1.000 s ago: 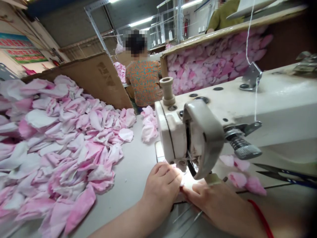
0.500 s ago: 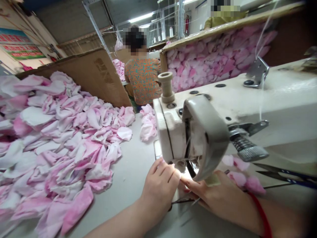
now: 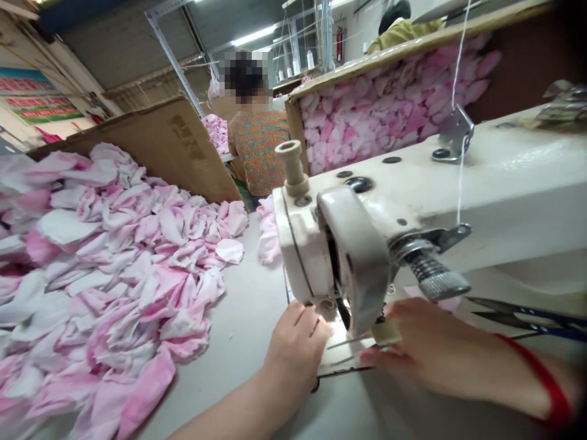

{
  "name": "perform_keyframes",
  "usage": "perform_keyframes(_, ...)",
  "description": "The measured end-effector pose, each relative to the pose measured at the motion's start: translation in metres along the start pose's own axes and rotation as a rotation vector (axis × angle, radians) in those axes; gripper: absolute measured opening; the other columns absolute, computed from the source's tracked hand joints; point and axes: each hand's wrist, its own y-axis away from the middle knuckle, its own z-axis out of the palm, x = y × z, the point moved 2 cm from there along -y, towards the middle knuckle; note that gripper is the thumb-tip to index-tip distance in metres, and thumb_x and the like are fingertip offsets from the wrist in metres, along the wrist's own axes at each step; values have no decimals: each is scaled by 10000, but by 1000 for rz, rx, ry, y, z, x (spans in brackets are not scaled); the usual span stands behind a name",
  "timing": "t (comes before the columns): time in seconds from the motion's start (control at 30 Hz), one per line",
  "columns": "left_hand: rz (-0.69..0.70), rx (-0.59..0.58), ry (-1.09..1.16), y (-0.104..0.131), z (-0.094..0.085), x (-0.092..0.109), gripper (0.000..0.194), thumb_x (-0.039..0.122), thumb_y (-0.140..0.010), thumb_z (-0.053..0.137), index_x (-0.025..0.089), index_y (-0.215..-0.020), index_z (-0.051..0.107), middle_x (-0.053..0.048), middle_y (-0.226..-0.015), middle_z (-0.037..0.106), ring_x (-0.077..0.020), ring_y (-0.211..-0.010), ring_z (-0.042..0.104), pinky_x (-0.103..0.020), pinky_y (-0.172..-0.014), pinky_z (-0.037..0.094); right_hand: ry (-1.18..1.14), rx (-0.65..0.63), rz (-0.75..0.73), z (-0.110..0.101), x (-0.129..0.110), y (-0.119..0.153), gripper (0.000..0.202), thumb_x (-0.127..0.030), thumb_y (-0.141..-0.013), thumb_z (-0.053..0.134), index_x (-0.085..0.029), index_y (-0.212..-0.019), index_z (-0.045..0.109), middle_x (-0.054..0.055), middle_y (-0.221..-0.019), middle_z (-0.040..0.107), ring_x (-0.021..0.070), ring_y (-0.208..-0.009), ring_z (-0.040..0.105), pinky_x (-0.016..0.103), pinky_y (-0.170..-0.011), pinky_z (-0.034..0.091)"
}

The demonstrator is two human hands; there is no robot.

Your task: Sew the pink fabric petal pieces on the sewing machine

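- Factory sewing floor, with the pale worktable (image 3: pixel 247 318) running from the near left toward other stations behind.
- Far left and centre-left: a large heap of pink fabric petals (image 3: pixel 105 269) covers the tabletop, loose and unsorted; judging by its bulk, most of the pieces are yet to go under the needle.
- Behind the heap stands a cardboard divider (image 3: pixel 169 146), and past it a co-worker in an orange patterned shirt (image 3: pixel 257 153) sits facing away.
- Centre: a small stack of petals (image 3: pixel 268 235) lies just left of the sewing machine head (image 3: pixel 321 250), probably pieces already stitched.
- The left hand (image 3: pixel 298 345) rests at the needle plate, fingers curled and pressed down by the presser foot; whatever piece lies under them is hidden in the glare, so I cannot tell if it pinches anything.
- The right hand (image 3: pixel 440 351) lies flat on the bed right of the needle, fingers stretched toward the plate, gripping nothing visible.
- Far right: thread snips (image 3: pixel 527 318) lie on the machine bed, and a bin of pink petals (image 3: pixel 385 104) sits behind.
- Compared with a second ago, the right hand has slid rightward off the needle area and now covers the pink pieces that showed there; the left has barely moved.
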Motion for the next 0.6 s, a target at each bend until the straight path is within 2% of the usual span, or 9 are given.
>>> perform_keyframes(0.13, 39, 3, -43, -1, -1, 0, 244, 56, -814, 306, 132, -885, 526, -72, -731, 556, -194, -675, 522, -331, -615, 472, 69, -42, 166, -9, 14, -12, 276, -192, -804, 449, -215, -535, 509, -9, -460, 526, 139, -461, 524, 254, -416, 228)
perform_keyframes(0.27, 45, -25, -43, -3, -4, 2, 227, 51, -810, 309, 116, -921, 496, -89, -792, 568, -199, -732, 531, -345, -666, 483, 121, -154, 183, 0, 12, -18, 296, -197, -786, 457, -207, -491, 488, -1, -420, 507, 152, -399, 490, 271, -391, 176)
perform_keyframes(0.37, 44, -38, -42, -2, -4, 2, 228, 54, -815, 304, 114, -946, 479, -95, -801, 567, -205, -744, 530, -362, -682, 484, 94, -83, 183, 5, 12, -16, 249, -220, -793, 462, -212, -564, 559, 0, -493, 575, 162, -469, 537, 266, -427, 213)
perform_keyframes(0.47, 41, -49, -71, 1, 3, -2, 244, 39, -792, 303, 107, -945, 482, -109, -816, 557, -226, -764, 525, -391, -690, 478, 107, -61, 205, 10, 15, -13, 218, -228, -782, 472, -217, -603, 596, 5, -567, 620, 173, -520, 563, 270, -461, 252)
perform_keyframes(0.6, 15, -89, -107, 5, 21, -9, 236, 20, -777, 333, 138, -887, 505, -77, -811, 538, -203, -718, 512, -392, -704, 466, 172, -77, 201, 11, 16, -14, 260, -226, -771, 457, -209, -535, 565, 15, -507, 594, 179, -480, 551, 283, -442, 234)
